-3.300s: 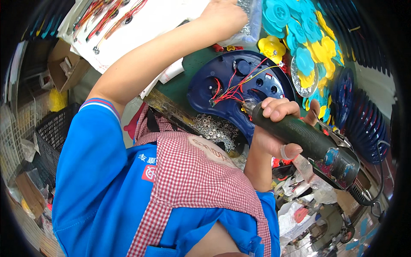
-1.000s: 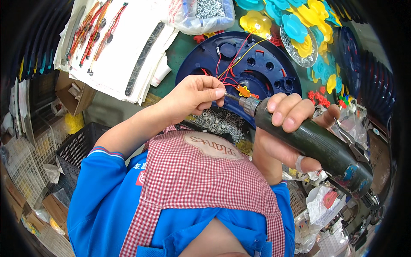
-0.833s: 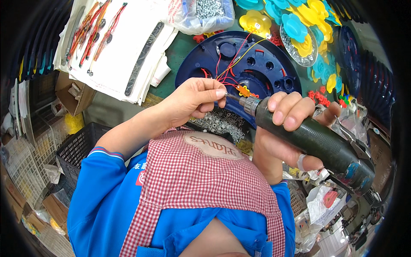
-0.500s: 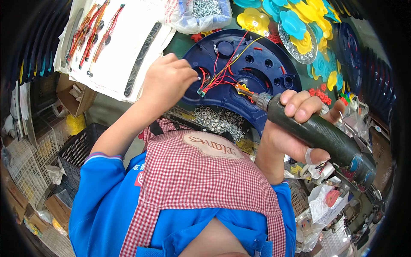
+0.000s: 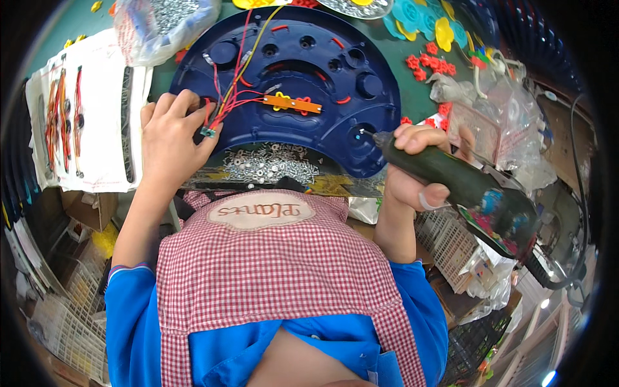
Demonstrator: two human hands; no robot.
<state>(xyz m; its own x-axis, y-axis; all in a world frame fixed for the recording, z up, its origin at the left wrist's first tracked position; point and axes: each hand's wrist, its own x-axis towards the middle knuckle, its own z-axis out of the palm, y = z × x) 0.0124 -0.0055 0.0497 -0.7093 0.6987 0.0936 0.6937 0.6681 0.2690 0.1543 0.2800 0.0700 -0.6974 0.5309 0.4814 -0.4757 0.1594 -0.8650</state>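
Observation:
A dark blue curved plastic housing [image 5: 309, 129] lies in front of me with its hollow inside up. My left hand [image 5: 171, 135] is closed at its left end, fingertips beside red wires and a small green circuit board [image 5: 207, 131]; what they pinch is hidden. Red and yellow wires [image 5: 233, 90] run from there, some to an orange strip board [image 5: 293, 104] in the middle, which lies over yellow and red flower-shaped pieces. My right hand [image 5: 419, 161] grips a dark electric screwdriver [image 5: 458, 187]. Its bit points left, over the round recess at the housing's right end.
Loose screws [image 5: 267, 164] lie along the near table edge. Wire sets [image 5: 64, 122] rest on white paper at left, by a bag of small metal parts [image 5: 171, 26]. Red pieces [image 5: 432, 62], turquoise and yellow flower shapes [image 5: 419, 22] and clear plastic bags [image 5: 509, 122] are at right.
The view has shifted right. The screwdriver bit has left the orange board for the housing's right end. My left hand has come down closer to the wires and the green board.

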